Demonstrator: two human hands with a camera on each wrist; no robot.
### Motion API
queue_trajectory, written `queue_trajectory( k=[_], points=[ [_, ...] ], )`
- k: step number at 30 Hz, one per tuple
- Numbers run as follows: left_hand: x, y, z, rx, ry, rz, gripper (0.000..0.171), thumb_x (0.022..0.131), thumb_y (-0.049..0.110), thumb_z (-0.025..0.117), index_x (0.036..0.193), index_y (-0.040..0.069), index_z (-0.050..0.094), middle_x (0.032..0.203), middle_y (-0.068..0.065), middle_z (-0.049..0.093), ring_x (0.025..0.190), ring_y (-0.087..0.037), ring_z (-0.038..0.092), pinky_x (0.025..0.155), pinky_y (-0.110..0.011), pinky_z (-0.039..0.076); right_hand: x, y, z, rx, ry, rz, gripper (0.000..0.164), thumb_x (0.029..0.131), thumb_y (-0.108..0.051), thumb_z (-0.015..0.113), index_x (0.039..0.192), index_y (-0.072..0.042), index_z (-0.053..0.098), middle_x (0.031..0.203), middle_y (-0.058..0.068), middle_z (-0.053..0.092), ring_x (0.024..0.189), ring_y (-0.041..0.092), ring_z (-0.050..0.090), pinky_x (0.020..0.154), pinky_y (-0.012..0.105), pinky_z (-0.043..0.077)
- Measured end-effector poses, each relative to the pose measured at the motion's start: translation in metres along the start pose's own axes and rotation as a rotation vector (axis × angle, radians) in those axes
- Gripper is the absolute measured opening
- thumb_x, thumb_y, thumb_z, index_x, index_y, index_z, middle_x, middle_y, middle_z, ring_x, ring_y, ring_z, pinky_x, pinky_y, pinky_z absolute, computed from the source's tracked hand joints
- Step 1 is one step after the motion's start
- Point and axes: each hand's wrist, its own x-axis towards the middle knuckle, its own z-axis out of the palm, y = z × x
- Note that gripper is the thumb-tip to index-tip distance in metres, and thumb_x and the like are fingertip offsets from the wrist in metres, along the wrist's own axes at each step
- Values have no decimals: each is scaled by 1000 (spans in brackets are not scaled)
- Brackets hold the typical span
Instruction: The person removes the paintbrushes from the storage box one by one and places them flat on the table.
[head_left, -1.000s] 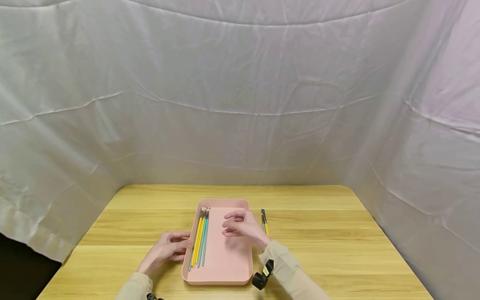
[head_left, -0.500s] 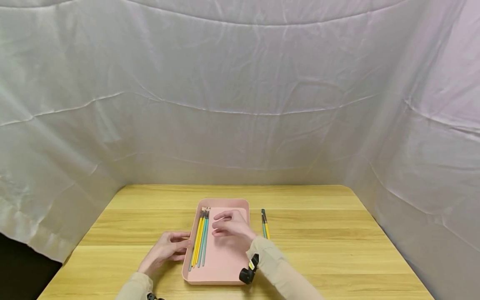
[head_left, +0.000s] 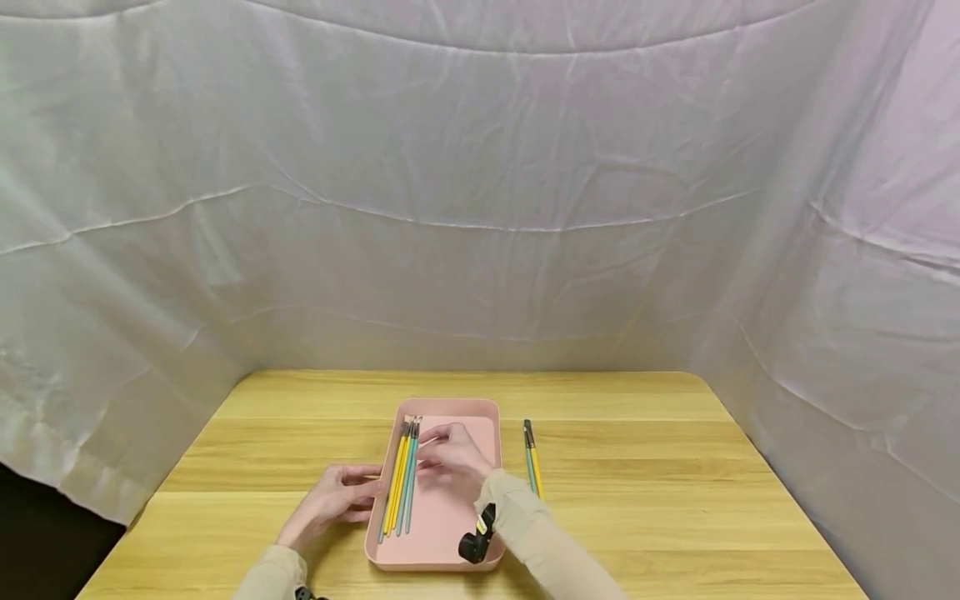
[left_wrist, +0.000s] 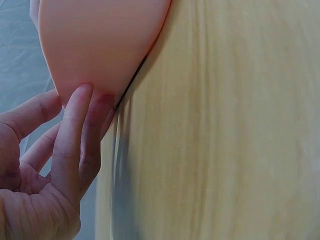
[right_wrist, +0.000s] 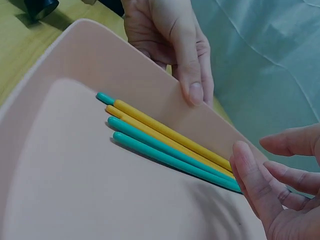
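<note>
Several yellow and turquoise paintbrushes (head_left: pixel 403 483) lie side by side along the left wall of a pink tray (head_left: pixel 442 550), bristles toward the far end. My left hand (head_left: pixel 330 502) grips that left wall, its thumb over the rim and its other fingers on the outside, as the left wrist view shows the hand (left_wrist: pixel 55 180) against the outer wall. Above the tray floor, my right hand (head_left: pixel 452 450) is beside the brushes' upper part with loosely bent fingers. In the right wrist view its fingertips (right_wrist: pixel 244 155) overlap the turquoise handles; whether they touch cannot be told.
Two more paintbrushes (head_left: pixel 533 462), one turquoise and one yellow, lie on the wooden table (head_left: pixel 645 500) to the tray's right, partly behind the right sleeve (head_left: pixel 525 517). Grey fabric (head_left: pixel 480 283) hangs around the back and sides of the table.
My right hand has moved left across the tray to the brushes, uncovering more of the two brushes on the table. The left hand and tray have stayed in place.
</note>
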Motion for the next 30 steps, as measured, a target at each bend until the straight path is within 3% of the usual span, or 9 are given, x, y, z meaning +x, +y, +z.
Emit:
queue_trajectory(
  k=[9, 16, 23, 30],
  points=[
    [0, 0, 1, -3, 0, -9, 57, 94, 11, 69, 140, -14, 47, 106, -11, 74, 85, -18, 73, 74, -32, 66, 8, 5, 7, -56, 51, 31, 29, 87, 4, 67, 115, 9, 63, 83, 17, 72, 56, 11, 64, 60, 28, 65],
    [0, 1, 0, -5, -8, 9, 57, 94, 11, 69, 140, -14, 47, 105, -10, 74, 85, -17, 73, 73, -32, 66, 15, 10, 9, -117, 46, 34, 26, 85, 8, 65, 111, 8, 62, 84, 21, 72, 54, 12, 62, 59, 30, 65],
    [0, 1, 0, -9, -13, 5, 56, 94, 11, 68, 140, -14, 47, 104, -11, 76, 86, -18, 73, 74, -31, 66, 15, 12, 12, -145, 70, 52, 27, 83, 11, 64, 109, 7, 62, 78, 14, 69, 51, 12, 60, 56, 30, 64],
    [0, 0, 0, -14, -12, 6, 56, 94, 11, 69, 139, -14, 47, 104, -13, 76, 85, -17, 73, 73, -31, 66, 14, 13, 16, -197, 80, 46, 25, 85, 9, 66, 110, 8, 62, 82, 19, 69, 49, 11, 61, 55, 28, 64]
  ],
)
